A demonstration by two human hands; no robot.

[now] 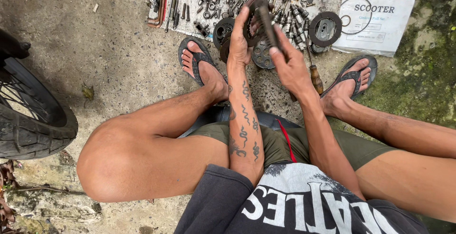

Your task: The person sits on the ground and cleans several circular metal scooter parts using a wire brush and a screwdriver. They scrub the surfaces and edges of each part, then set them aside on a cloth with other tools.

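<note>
Bare knees and a dark shirt frame the shot as a person squatting on concrete lifts a toothed round part (254, 18) above the ground — the left hand (239, 39) closed on its near-left rim, the right hand (289, 65) gripping a dark bar-like tool (270, 25) laid across its face. Part and tool sit straight ahead between both hands, the left slightly nearer; the tool's long axis runs from the right hand up and away, tipped leftward. Beyond lie a sprocket (262, 56), a round disc (325, 28), a wooden-handled screwdriver (313, 70) and scattered tools on a mat (190, 25) — a tyre (33, 129) at left.
</note>
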